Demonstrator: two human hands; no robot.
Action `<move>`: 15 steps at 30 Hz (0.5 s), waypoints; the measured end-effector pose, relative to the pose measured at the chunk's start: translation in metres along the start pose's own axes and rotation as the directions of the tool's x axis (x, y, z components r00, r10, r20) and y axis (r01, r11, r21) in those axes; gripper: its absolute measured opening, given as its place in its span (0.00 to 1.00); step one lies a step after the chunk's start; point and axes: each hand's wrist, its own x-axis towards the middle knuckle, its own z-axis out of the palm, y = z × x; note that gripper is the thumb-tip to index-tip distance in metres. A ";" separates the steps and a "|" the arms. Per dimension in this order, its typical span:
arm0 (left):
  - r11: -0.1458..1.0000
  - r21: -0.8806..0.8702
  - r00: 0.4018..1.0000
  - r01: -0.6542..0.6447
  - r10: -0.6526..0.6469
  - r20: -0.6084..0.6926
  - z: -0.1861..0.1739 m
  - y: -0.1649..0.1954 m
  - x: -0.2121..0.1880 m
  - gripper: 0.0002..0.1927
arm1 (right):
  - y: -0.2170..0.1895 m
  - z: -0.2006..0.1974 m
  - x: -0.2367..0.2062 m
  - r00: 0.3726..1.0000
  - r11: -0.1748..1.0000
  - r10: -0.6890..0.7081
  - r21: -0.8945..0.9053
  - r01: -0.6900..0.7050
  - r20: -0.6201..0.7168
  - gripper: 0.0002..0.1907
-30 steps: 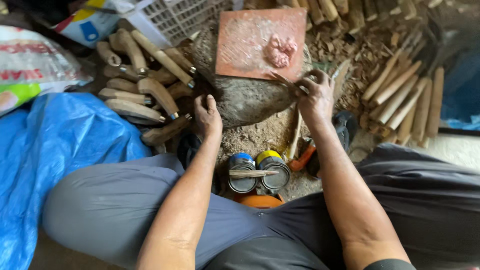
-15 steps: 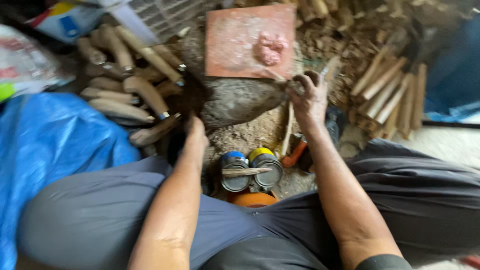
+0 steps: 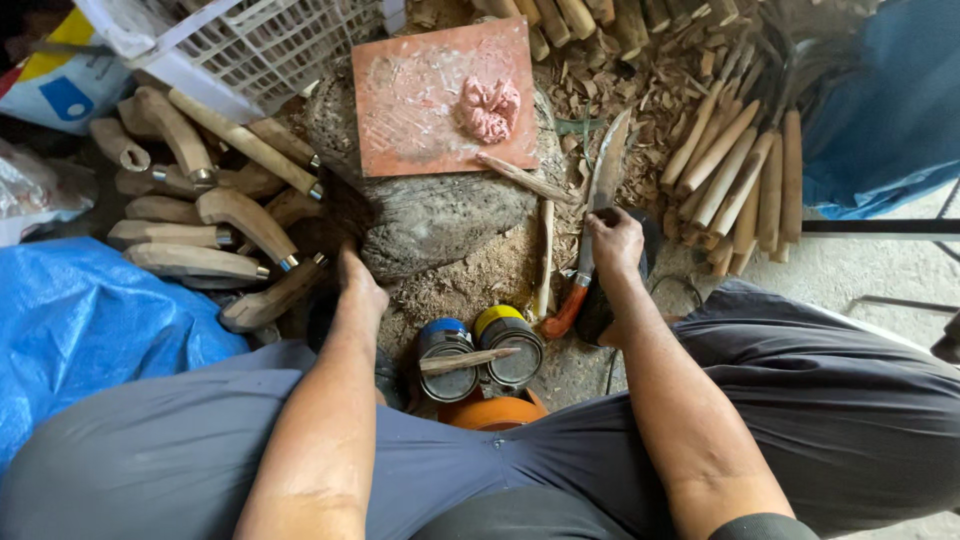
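My right hand (image 3: pixel 615 240) is curled over a long knife, gripping where the grey blade (image 3: pixel 608 170) meets its orange handle (image 3: pixel 563 318); the knife lies on the wood shavings right of a stump (image 3: pixel 440 225). My left hand (image 3: pixel 358 285) reaches into the dark gap at the stump's left foot, next to a carved wooden handle (image 3: pixel 275 295). Its fingers are lost in shadow. On the stump lies a red board (image 3: pixel 420 100) with a pink lump of putty (image 3: pixel 490 108) and a thin stick (image 3: pixel 520 178) at its edge.
Carved wooden handles with metal ferrules (image 3: pixel 200 210) are piled at left under a white plastic basket (image 3: pixel 270 40). A bundle of round sticks (image 3: pixel 740 170) lies at right. Two tins (image 3: pixel 478 345) with a stick across stand between my knees. Blue tarp (image 3: pixel 80 330) at left.
My right hand has come down from the stump's right edge to the knife on the ground. My left hand has dropped lower at the stump's left side. The view has shifted.
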 end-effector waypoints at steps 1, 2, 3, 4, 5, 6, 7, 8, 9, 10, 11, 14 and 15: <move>1.000 -0.009 0.999 -0.029 0.029 0.028 0.001 0.000 -0.001 0.35 | 0.002 0.001 0.001 1.000 1.000 0.000 -0.004 0.000 -0.010 0.11; 0.998 -0.021 0.996 -0.060 0.061 0.060 0.001 0.000 -0.001 0.35 | 0.003 0.003 0.003 1.000 1.000 -0.005 -0.006 0.005 -0.022 0.10; 0.995 -0.036 0.992 -0.088 0.090 0.088 0.002 0.001 -0.002 0.36 | 0.004 0.004 0.005 0.999 1.000 -0.010 -0.008 0.010 -0.031 0.10; 0.998 -0.006 0.997 -0.060 0.060 0.046 0.002 0.001 -0.002 0.35 | 0.006 0.005 0.009 0.999 1.000 -0.011 -0.013 0.010 -0.035 0.10; 0.999 0.028 1.000 -0.028 0.028 0.003 0.002 0.000 -0.002 0.34 | 0.008 0.007 0.012 0.999 1.000 -0.006 -0.019 0.006 -0.039 0.10; 0.998 0.062 0.999 0.002 0.000 -0.040 0.002 0.000 -0.002 0.34 | 0.011 0.009 0.017 0.998 1.000 0.012 -0.011 -0.013 -0.065 0.10; 0.998 0.069 0.999 -0.010 0.013 -0.039 0.003 0.000 -0.001 0.34 | 0.013 0.011 0.024 0.996 1.000 0.027 -0.003 -0.027 -0.089 0.10; 0.997 0.074 0.999 -0.021 0.024 -0.037 0.003 -0.001 0.001 0.34 | 0.018 0.012 0.033 0.993 0.999 0.040 0.003 -0.040 -0.115 0.10; 0.996 0.077 0.999 -0.034 0.036 -0.032 0.002 -0.001 0.003 0.33 | 0.023 0.013 0.045 0.984 1.000 -0.002 0.013 0.004 -0.179 0.11; 0.998 0.054 0.999 -0.041 0.042 -0.012 0.002 -0.002 0.006 0.33 | 0.029 0.013 0.059 0.970 0.999 -0.041 0.016 0.046 -0.238 0.12; 0.999 0.032 0.999 -0.042 0.042 0.000 0.001 -0.004 0.009 0.33 | 0.035 0.012 0.071 0.954 0.997 -0.074 0.012 0.081 -0.290 0.13; 0.998 0.017 0.998 -0.063 0.062 0.028 -0.002 -0.008 0.018 0.31 | 0.046 -0.001 0.128 0.903 0.968 -0.115 0.157 0.195 -0.415 0.12; 0.997 0.016 0.996 -0.078 0.077 0.038 -0.003 -0.009 0.021 0.31 | 0.046 -0.007 0.150 0.880 0.948 -0.126 0.204 0.243 -0.459 0.13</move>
